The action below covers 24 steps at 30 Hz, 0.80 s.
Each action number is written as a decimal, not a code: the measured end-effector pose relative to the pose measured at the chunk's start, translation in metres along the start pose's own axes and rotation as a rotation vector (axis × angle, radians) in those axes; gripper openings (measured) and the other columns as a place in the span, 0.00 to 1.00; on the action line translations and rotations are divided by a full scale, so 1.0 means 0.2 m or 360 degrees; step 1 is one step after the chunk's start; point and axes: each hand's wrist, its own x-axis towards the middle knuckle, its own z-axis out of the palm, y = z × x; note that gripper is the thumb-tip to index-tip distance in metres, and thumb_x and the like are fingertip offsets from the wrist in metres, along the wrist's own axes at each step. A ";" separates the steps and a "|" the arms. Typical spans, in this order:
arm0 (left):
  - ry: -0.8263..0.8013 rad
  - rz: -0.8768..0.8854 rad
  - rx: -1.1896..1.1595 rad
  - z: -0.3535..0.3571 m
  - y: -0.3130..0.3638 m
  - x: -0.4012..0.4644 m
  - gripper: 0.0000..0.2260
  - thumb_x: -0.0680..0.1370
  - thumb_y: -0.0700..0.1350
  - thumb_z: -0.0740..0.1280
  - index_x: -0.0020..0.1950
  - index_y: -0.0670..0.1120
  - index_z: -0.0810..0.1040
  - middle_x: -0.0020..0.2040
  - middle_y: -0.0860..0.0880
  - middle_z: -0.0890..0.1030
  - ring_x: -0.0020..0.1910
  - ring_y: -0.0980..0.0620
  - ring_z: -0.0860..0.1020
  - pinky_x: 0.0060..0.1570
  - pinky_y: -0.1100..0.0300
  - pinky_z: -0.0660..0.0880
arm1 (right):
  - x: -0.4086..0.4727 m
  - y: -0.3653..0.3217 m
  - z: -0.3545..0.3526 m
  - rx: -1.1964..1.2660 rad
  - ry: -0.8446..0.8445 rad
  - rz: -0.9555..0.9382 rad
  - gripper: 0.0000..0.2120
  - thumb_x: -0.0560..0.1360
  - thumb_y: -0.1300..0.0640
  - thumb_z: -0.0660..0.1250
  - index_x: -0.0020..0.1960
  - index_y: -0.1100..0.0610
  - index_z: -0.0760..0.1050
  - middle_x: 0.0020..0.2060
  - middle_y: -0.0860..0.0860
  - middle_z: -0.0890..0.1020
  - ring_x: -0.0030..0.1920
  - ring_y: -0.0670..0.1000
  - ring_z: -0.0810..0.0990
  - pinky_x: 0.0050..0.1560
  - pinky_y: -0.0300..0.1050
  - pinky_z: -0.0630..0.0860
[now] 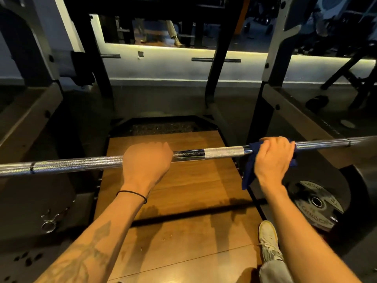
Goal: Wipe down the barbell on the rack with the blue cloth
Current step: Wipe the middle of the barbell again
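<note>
A: Bar [222, 153] sits across the rack [279, 58], chest-high in front, over the wooden platform [183, 231]. Chrome, knurled in bands, with a smooth dark patch mid-shaft.

B: And the cloth [250, 170]?

A: Right hand [274, 158] has its fingers curled over it, wrapped on the bar, one corner hanging loose below. Left hand [145, 162] grips bare steel near the centre, fingers closed round.

B: Risks?

A: That dangling corner could slip free if the grip eases, I'd say. Push hard sideways and the bar may roll or shift on its hooks. A plate [316, 203] lies just by the shoe [268, 242].
</note>
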 end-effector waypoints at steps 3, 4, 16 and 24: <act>0.0018 -0.0002 0.0023 0.01 0.00 0.00 0.22 0.82 0.52 0.54 0.31 0.48 0.76 0.26 0.51 0.74 0.25 0.51 0.66 0.30 0.58 0.59 | -0.12 -0.24 0.03 0.0049 0.0045 0.0124 0.15 0.79 0.57 0.55 0.47 0.60 0.80 0.45 0.59 0.78 0.57 0.62 0.74 0.75 0.64 0.58; 0.0025 -0.0005 0.0024 0.00 0.00 0.01 0.22 0.82 0.52 0.55 0.31 0.48 0.76 0.26 0.51 0.74 0.25 0.52 0.65 0.30 0.58 0.59 | -0.18 -0.34 0.03 0.0073 0.0029 0.0050 0.15 0.80 0.57 0.55 0.46 0.59 0.80 0.45 0.58 0.78 0.56 0.61 0.74 0.75 0.63 0.58; -0.0014 0.0014 0.0018 0.01 -0.01 0.01 0.24 0.83 0.52 0.52 0.32 0.47 0.77 0.28 0.49 0.76 0.26 0.48 0.73 0.30 0.57 0.63 | 0.01 -0.11 -0.10 0.0133 -0.0553 -0.1078 0.22 0.81 0.48 0.53 0.59 0.60 0.80 0.46 0.58 0.82 0.47 0.63 0.79 0.51 0.59 0.75; 0.0034 -0.0017 -0.0034 0.02 0.00 0.00 0.24 0.82 0.52 0.52 0.30 0.47 0.75 0.26 0.49 0.74 0.25 0.49 0.70 0.30 0.58 0.62 | 0.09 0.21 -0.02 -0.0231 -0.0184 -0.0158 0.20 0.82 0.55 0.50 0.53 0.63 0.79 0.51 0.62 0.81 0.58 0.65 0.75 0.67 0.65 0.66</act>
